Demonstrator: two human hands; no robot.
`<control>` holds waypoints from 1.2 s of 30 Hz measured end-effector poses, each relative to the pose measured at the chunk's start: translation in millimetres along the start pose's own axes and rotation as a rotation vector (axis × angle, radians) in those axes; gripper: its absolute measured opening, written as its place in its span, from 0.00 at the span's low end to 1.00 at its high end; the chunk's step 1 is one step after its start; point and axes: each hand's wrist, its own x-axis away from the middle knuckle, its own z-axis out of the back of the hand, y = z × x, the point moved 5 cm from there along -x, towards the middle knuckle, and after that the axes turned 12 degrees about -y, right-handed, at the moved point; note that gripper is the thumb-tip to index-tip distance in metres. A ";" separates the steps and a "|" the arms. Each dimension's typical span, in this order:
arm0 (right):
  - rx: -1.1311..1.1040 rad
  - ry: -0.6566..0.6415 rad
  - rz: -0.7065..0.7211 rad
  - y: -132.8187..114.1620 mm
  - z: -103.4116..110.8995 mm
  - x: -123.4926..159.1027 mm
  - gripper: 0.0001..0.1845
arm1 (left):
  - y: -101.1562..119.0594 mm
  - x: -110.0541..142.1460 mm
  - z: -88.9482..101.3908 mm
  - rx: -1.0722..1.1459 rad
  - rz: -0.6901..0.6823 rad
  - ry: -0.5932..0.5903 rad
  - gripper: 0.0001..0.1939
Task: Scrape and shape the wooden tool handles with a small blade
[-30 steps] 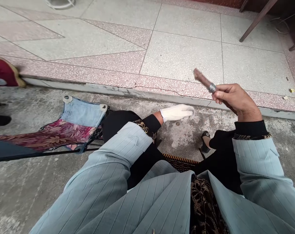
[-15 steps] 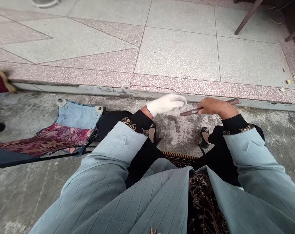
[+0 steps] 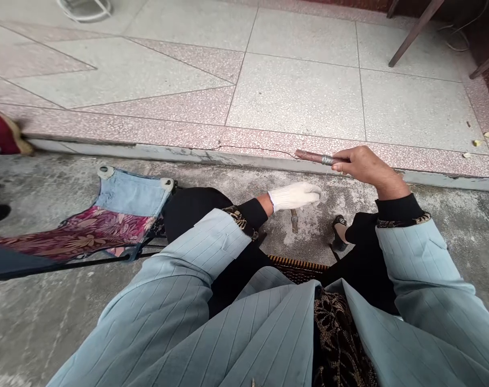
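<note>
My right hand, bare, is closed around a brown wooden stick held nearly level above the step's edge. Several turns of silvery wire are wound round the stick beside my fingers. A thin strand runs down from the winding towards my left hand, which wears a white knitted glove. Its fingers are pinched together at the strand's lower end, below and left of the stick. Under the glove, a short brown knobbly piece lies on the concrete, its upper part hidden.
A low tiled step runs across in front of me. To my left stands a folding chair with denim and floral fabric. Table legs are at the back right, a white round object at the back left. My shoe is close by.
My right hand has raised the stick and shifted slightly right, so the wire winding shows clearly. The gloved left hand has moved down and a little right, over the brown piece on the ground.
</note>
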 end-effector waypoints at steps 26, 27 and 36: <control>-0.096 0.021 -0.062 7.2 10.6 7.8 0.14 | -2.0 2.3 -0.5 0.427 -0.249 -0.113 0.25; -0.009 0.026 -0.102 7.0 6.6 3.2 0.13 | 0.5 2.5 -1.9 0.431 -0.269 -0.131 0.25; 0.227 -0.684 -0.083 -11.5 -53.8 -2.5 0.10 | 2.9 13.4 27.4 -0.062 -0.221 0.003 0.14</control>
